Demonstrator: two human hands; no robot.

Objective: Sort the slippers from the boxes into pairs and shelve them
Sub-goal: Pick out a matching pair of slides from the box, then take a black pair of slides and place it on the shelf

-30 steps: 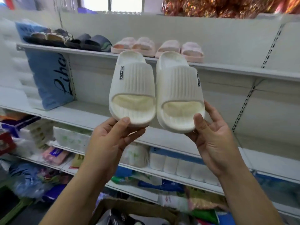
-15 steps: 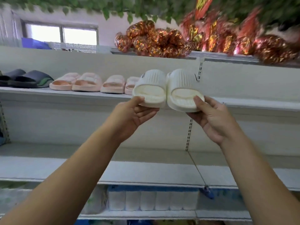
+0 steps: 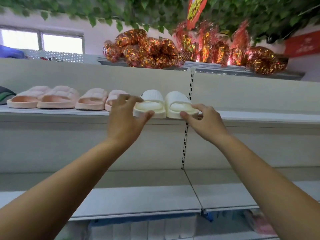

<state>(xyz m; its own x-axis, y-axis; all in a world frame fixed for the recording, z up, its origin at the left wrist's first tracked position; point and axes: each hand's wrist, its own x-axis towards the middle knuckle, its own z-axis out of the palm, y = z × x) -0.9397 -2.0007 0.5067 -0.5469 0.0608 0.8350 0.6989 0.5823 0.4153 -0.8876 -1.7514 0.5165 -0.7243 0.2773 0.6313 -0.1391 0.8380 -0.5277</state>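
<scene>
Two cream white slippers stand side by side on the upper shelf (image 3: 251, 116), heels toward me. My left hand (image 3: 125, 116) grips the heel end of the left white slipper (image 3: 152, 103), thumb below and fingers over its left side. My right hand (image 3: 202, 122) pinches the heel rim of the right white slipper (image 3: 178, 103). To their left on the same shelf sit two pairs of pink slippers (image 3: 57, 99); the nearest pink slipper (image 3: 114, 99) is partly hidden behind my left hand.
A dark slipper (image 3: 5, 97) shows at the far left edge of the shelf. Red and gold foil bundles (image 3: 155, 52) lie on top of the unit under green leaves. A lower shelf (image 3: 138, 198) is below my arms, with white packs (image 3: 143, 229) beneath it.
Both hands have carried the white pair up from in front of me and onto the upper shelf, right of the pink slippers. The camera has tilted upward.
</scene>
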